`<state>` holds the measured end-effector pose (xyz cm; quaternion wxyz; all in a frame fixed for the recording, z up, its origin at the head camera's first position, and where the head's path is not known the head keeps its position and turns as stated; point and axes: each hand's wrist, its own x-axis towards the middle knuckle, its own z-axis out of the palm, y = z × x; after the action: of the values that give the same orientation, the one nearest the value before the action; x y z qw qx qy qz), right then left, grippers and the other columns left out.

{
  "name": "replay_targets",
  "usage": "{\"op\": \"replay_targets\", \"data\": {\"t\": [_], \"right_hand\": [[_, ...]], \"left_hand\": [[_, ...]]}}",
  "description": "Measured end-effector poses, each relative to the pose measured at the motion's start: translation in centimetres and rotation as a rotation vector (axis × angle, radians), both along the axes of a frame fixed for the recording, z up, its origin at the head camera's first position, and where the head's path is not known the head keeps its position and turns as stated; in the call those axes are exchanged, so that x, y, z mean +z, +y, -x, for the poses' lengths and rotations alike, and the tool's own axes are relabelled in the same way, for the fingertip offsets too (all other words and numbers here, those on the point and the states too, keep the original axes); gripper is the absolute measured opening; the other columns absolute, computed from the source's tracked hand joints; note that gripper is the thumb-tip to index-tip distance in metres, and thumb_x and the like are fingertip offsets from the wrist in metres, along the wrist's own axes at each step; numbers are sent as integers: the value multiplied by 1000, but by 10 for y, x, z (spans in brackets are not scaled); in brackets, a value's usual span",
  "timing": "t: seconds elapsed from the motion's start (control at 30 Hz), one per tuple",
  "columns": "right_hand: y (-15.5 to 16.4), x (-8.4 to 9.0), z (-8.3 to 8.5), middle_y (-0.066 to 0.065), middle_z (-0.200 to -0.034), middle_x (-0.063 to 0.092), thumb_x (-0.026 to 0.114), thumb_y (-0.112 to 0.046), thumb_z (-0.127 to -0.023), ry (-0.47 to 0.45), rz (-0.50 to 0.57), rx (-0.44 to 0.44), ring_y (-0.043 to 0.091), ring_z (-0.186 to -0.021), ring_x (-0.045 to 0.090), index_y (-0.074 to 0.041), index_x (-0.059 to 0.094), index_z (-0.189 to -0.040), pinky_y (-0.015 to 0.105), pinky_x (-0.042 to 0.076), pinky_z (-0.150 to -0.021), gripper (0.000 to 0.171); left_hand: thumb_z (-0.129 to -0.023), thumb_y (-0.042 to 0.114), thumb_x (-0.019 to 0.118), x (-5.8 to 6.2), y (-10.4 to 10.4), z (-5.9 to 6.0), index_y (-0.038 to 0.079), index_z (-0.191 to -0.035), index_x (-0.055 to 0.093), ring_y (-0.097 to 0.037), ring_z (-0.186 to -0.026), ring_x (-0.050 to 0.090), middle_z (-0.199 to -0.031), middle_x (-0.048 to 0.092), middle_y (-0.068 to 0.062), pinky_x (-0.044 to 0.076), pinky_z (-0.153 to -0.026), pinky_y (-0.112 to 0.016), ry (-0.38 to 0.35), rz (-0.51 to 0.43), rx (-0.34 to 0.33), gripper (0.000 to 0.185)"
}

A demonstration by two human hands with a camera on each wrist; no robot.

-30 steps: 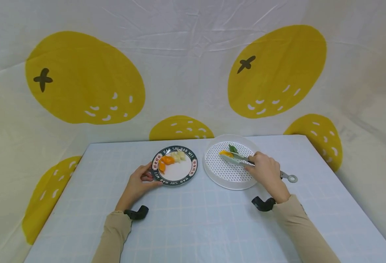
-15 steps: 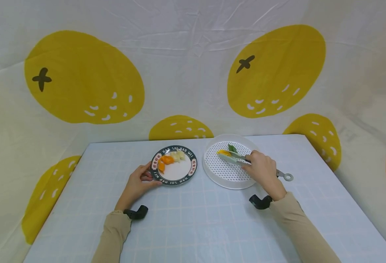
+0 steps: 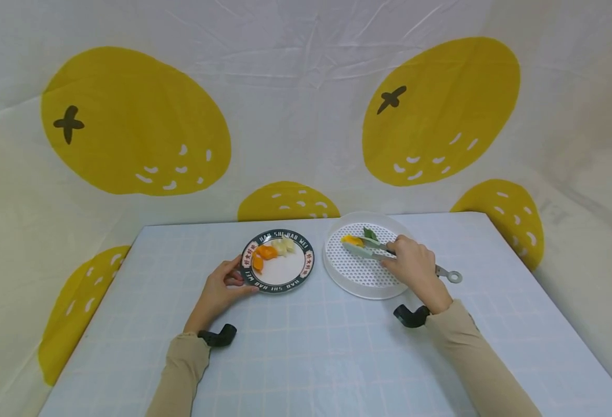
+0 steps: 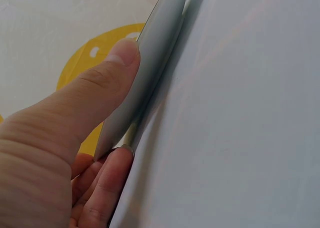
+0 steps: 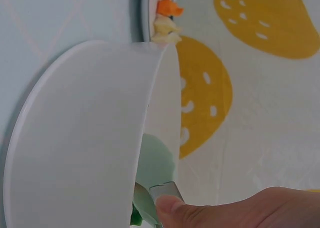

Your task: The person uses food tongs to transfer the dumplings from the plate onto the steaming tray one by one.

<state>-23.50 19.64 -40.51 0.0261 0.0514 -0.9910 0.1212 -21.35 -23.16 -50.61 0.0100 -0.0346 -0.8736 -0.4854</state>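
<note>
At the end of the left forearm, which reaches forward, the left hand pinches the edge of a round plate: the thumb stretches along the near rim, the other fingers bend at the left edge, and only the plate's thickness parts them. Just right of this grip, orange pieces lie on the plate, with pale pieces beside them, farther from the hand.

Well to the right, the right hand bends over the rim of a white perforated tray, curled tightly round pale-green tongs. Ahead and left of that grip, the tongs' tips stand parted about a yellow piece inside the tray; whether they squeeze it I cannot tell. A green leaf lies just beyond them.

Beside the left grip, the plate's dark rim reads "HAO SHI HAO WEI" in white capitals, above and below; between, pale panels carry red characters too small to read surely.
</note>
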Motion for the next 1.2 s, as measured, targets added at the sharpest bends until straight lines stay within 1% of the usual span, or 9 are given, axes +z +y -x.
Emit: {"op": "replay_targets", "data": {"t": [0.13,0.27,0.47,0.63,0.73,0.83,1.0,1.2], "right_hand": [[0,2,-1,19,-102,64,82,-24,-82,-8,2,-5,29,-70,55,1,70,-120,37,45,-54,48],[0,5,-2,19,-102,63,80,-24,-82,-19,1,-11,30,-71,55,1,69,-121,39,45,-56,48],[2,10,-2,18,-104,63,80,-25,-83,-10,-2,-3,32,-72,57,0,70,-120,42,46,-56,46],[2,15,-1,18,-105,63,79,-25,-83,6,15,1,31,-70,56,0,70,-121,40,45,-54,46],[2,17,-2,18,-107,64,78,-25,-83,24,22,3,32,-71,57,-1,70,-121,41,45,-53,46],[-1,19,-3,18,-109,64,78,-26,-84,51,37,9,34,-75,60,-1,69,-122,43,47,-55,46],[-8,24,-5,17,-109,65,81,-28,-83,102,62,9,35,-79,62,-2,70,-121,44,49,-58,47],[-21,28,-4,13,-106,66,82,-30,-82,138,82,25,34,-77,62,-6,72,-119,44,49,-57,45]], "left_hand": [[-69,46,89,0,0,0,11,-152,40,-21,-97,58,-112,56,-7,53,-84,-24,5,3,-4,103],[-68,48,89,0,-1,0,12,-152,40,-20,-97,58,-112,56,-6,53,-84,-24,-8,2,0,104],[-68,48,89,1,0,0,12,-152,40,-20,-97,59,-112,56,-6,53,-85,-25,-9,-1,-5,104],[-67,48,90,0,0,1,13,-152,41,-20,-96,59,-111,56,-5,53,-84,-25,-3,3,1,104],[-66,51,89,0,0,1,14,-152,41,-20,-97,58,-112,56,-4,53,-85,-26,-13,11,1,105],[-66,53,88,-1,0,1,16,-153,40,-20,-97,58,-112,56,-3,53,-86,-27,-21,13,5,106],[-66,52,89,-2,0,2,15,-153,40,-20,-97,58,-112,55,-4,53,-87,-27,-20,5,4,106],[-66,52,89,-1,1,2,14,-152,40,-20,-97,58,-112,56,-4,53,-86,-28,-22,4,3,106]]}}
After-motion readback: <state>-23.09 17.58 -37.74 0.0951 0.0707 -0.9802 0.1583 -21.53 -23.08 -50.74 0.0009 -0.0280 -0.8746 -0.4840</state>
